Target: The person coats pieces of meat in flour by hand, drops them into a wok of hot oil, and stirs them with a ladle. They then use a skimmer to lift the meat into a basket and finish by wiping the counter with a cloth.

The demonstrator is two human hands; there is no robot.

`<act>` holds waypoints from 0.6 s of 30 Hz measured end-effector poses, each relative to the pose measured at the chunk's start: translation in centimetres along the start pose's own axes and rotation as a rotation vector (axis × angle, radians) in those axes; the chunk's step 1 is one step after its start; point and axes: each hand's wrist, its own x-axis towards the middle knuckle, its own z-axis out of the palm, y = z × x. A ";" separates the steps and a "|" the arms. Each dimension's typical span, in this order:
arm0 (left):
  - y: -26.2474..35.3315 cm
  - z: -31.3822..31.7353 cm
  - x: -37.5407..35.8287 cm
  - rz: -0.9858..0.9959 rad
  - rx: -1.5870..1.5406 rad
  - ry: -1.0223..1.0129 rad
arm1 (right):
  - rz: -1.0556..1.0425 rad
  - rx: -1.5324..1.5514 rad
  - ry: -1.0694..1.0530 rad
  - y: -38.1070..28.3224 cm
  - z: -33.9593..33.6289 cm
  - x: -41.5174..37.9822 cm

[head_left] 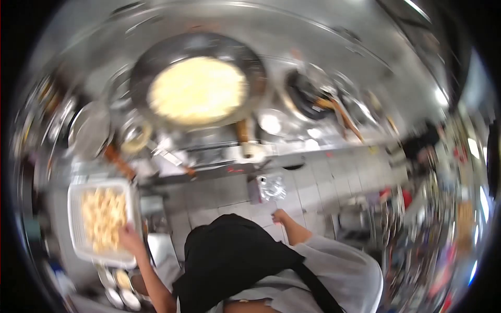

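At the lower left, a white plastic basket [75, 219] holds many pale yellow pieces of food [104, 214]. My left hand [130, 239] is closed at the basket's right rim, its fingers reaching over the edge beside the food. My right hand [280, 216] hangs at my side over the tiled floor, its fingers curled in and nothing visible in them. Ahead of me a large dark wok [140, 70] rests on the steel range, with a pale yellow mass [201, 91] filling its middle. The wok's wooden handle [242, 130] points toward me.
Right of the wok lies a smaller dark pan [302, 94] with wooden-handled utensils [347, 120] across it. A round strainer [90, 128] and small bowl [135, 136] sit to the left. A foil-like bundle [272, 188] is below the range's front edge. Shelving [412, 224] crowds the right.
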 end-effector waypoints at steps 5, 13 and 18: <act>0.7 0.3 -0.2 -0.078 0.115 0.123 | 0.236 0.757 0.231 -1.4 -3.9 0.6; 1.3 0.2 -1.0 0.171 0.251 0.320 | 0.408 1.253 0.283 1.2 -3.1 -2.9; 3.5 -0.7 -1.3 0.206 0.333 0.343 | 0.325 0.576 0.229 6.4 5.2 -3.4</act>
